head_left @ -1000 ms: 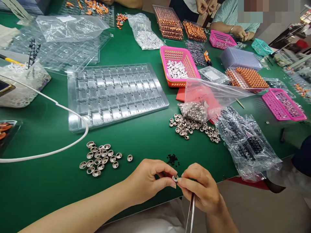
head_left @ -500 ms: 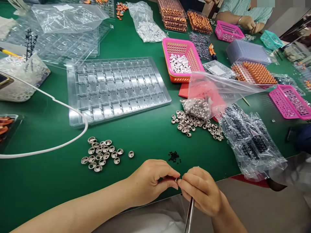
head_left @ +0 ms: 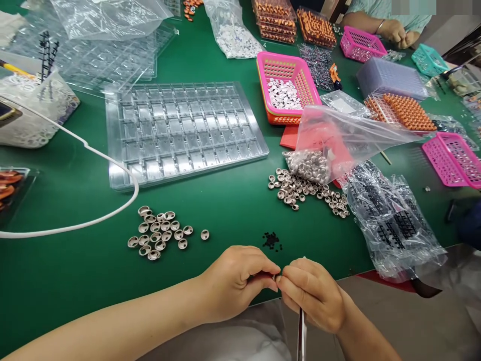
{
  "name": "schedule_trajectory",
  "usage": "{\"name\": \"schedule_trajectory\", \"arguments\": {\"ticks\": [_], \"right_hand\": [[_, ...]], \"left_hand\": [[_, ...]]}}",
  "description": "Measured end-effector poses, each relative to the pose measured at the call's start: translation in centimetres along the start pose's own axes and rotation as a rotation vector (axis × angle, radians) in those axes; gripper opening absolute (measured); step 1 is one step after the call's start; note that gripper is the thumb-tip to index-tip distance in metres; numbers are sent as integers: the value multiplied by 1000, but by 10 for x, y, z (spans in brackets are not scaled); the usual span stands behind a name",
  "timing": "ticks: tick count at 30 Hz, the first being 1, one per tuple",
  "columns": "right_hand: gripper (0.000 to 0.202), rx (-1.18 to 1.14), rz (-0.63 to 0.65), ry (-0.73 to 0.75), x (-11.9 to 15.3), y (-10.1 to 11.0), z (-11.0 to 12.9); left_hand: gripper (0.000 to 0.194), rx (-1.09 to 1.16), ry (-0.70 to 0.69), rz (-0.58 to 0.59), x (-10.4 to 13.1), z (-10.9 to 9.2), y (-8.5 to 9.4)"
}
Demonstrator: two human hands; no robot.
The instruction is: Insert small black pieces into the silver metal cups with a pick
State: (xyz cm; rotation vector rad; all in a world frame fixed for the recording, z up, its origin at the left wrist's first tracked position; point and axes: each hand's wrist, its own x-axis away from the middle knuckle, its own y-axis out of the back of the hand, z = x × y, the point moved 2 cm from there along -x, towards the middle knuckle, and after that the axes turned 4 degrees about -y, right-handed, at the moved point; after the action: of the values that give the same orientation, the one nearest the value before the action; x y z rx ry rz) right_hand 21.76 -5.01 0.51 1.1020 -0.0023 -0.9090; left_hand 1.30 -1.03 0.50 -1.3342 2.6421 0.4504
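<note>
Green table (head_left: 225, 215), left hand (head_left: 235, 281) pinching metal cup (head_left: 275, 277), right hand (head_left: 317, 296) clasping tweezers (head_left: 301, 336), unreadable white label (head_left: 342, 105)

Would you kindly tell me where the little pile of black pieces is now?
In the head view, the black pile lies on the green table, slightly right of centre, just beyond the left hand and right hand.

From my remote screen I count three pink baskets (head_left: 447, 160) between one and three o'clock, one teal basket (head_left: 429, 61) at two, two metal-cup clusters (head_left: 166, 235) at three and eight, one black-bit cluster (head_left: 271, 240) at five.
</note>
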Motion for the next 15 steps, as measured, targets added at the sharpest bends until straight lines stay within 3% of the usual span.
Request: {"name": "schedule_trajectory", "arguments": {"ticks": [9, 12, 15], "right_hand": [[18, -21, 48, -54, -4, -6, -9], [15, -26, 27, -99, -7, -8, -9], [19, -61, -83, -149, -9, -9, -9]], "left_hand": [[9, -28, 83, -3, 0, 8, 0], [10, 3, 186, 9, -2, 10, 0], [8, 127, 360, -18, -4, 10, 0]]}}
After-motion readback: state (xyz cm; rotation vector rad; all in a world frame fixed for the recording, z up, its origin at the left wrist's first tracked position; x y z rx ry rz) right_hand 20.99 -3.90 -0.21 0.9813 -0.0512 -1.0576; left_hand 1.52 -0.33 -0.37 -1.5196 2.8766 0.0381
